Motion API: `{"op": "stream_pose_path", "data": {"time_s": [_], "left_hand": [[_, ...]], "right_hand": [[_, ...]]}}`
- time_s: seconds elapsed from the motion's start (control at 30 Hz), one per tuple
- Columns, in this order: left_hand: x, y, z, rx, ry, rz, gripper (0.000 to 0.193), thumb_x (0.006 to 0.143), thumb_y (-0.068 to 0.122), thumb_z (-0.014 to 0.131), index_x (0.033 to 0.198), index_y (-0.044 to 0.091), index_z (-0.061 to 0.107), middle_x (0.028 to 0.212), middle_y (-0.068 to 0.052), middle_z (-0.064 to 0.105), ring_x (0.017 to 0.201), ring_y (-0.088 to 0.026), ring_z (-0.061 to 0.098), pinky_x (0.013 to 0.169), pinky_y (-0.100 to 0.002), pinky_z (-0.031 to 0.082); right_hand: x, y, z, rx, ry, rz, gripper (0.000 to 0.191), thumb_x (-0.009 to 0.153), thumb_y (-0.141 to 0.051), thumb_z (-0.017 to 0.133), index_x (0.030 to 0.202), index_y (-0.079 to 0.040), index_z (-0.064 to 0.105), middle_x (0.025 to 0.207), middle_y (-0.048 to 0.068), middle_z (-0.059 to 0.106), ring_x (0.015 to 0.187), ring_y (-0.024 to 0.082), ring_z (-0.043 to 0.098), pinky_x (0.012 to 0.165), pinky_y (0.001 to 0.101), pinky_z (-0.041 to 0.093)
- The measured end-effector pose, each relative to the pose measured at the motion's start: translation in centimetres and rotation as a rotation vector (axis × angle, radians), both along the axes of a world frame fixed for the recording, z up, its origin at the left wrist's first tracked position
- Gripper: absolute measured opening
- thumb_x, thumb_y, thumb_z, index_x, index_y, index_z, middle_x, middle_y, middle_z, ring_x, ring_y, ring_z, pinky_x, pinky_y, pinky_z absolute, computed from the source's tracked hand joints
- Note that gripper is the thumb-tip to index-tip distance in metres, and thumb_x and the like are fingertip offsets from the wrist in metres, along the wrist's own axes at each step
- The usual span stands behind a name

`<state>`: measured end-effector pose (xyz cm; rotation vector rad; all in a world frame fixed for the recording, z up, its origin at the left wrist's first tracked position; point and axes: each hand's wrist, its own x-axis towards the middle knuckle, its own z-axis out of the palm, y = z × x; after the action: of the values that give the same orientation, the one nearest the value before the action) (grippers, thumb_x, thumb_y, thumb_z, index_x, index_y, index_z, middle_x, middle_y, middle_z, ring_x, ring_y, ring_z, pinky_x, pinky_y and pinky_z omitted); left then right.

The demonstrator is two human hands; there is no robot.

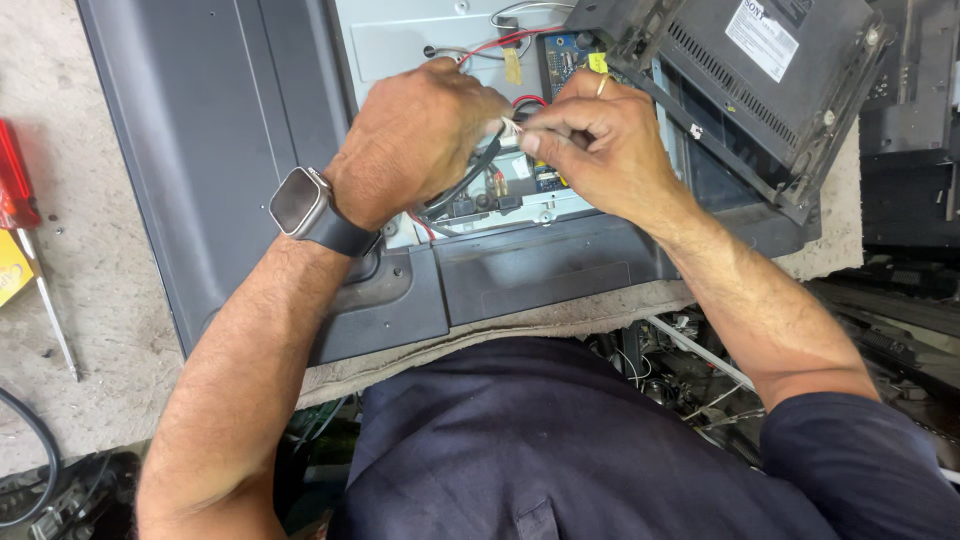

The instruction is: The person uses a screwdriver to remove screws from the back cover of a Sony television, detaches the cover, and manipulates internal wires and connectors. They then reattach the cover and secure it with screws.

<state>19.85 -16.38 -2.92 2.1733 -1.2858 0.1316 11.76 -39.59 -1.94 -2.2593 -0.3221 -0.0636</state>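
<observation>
A: Left hand [415, 135] curled over black cables [462, 185], fingers closed around the bundle where it rises from the open chassis. Watch [300, 203] on that wrist.

B: Right hand [600, 140] pinched narrow, thumb and forefinger closed on a small white connector [512, 127]. Ring on one finger.

A: Connector right between both hands, at the meeting of the fingertips. Touching both, so far as visible; exact grip of the left on it hidden by the knuckles.

B: Red wire [500, 42] looping above, just past the left knuckles. Blue circuit board [562, 58] behind the right hand, partly covered.

A: All of it inside the grey back panel [220, 150] of a flat appliance, lying face down on a cloth-covered bench.

B: Black vented cover [760, 70] tilted up at the upper right, just beyond the right hand.

A: Red-handled screwdriver [15, 190] far left on the bench, well apart from both hands.

B: Loose wires and scrap below the bench edge, near the right forearm.
</observation>
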Motion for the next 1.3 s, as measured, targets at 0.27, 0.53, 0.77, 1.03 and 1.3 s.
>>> {"op": "stream_pose_path", "data": {"time_s": [0.27,0.53,0.77,1.03,1.3], "left_hand": [[-1.2,-1.9,1.8,0.562,-0.412,0.001,0.019,0.077,0.023,0.075,0.058,0.020,0.073,0.061,0.002,0.069,0.086,-0.021,0.067,0.056,-0.033,0.052],[-1.0,-2.9,1.0,0.713,-0.472,-0.109,0.023,0.080,0.021,0.077,0.059,0.015,0.071,0.057,0.005,0.066,0.082,-0.019,0.065,0.055,-0.030,0.052],[0.3,-0.7,1.0,0.404,-0.609,-0.076,0.008,0.080,0.019,0.072,0.077,0.012,0.072,0.072,0.000,0.070,0.088,-0.019,0.066,0.057,-0.031,0.053],[0.2,-0.8,2.1,0.550,-0.591,-0.064,0.019,0.086,0.018,0.071,0.068,0.011,0.071,0.066,0.000,0.067,0.088,-0.018,0.065,0.057,-0.030,0.053],[1.1,-1.4,1.3,0.348,-0.505,-0.158,0.005,0.076,0.013,0.074,0.072,0.009,0.073,0.077,-0.005,0.071,0.084,-0.021,0.069,0.059,-0.035,0.056]], "right_hand": [[0.2,0.0,1.4,-0.046,-0.042,-0.091,0.027,0.095,-0.010,0.084,0.120,-0.003,0.076,0.088,0.001,0.063,0.067,0.005,0.051,0.058,0.0223,0.044],[-2.5,-0.6,1.4,-0.190,-0.156,-0.017,0.011,0.099,-0.011,0.083,0.106,-0.005,0.078,0.090,0.003,0.067,0.071,0.010,0.060,0.060,0.0251,0.049],[-1.8,2.0,0.0,-0.598,-0.317,0.040,0.014,0.083,-0.009,0.079,0.097,-0.007,0.079,0.092,0.008,0.063,0.075,0.022,0.066,0.062,0.0386,0.054],[-1.0,1.8,-0.8,-0.506,-0.240,0.019,0.008,0.086,-0.013,0.082,0.091,-0.006,0.079,0.088,0.005,0.061,0.077,0.022,0.066,0.063,0.0388,0.055],[-1.7,1.7,-2.1,-0.446,-0.342,-0.047,0.010,0.088,-0.015,0.086,0.094,-0.009,0.079,0.091,0.002,0.062,0.085,0.018,0.064,0.068,0.0347,0.056]]}}
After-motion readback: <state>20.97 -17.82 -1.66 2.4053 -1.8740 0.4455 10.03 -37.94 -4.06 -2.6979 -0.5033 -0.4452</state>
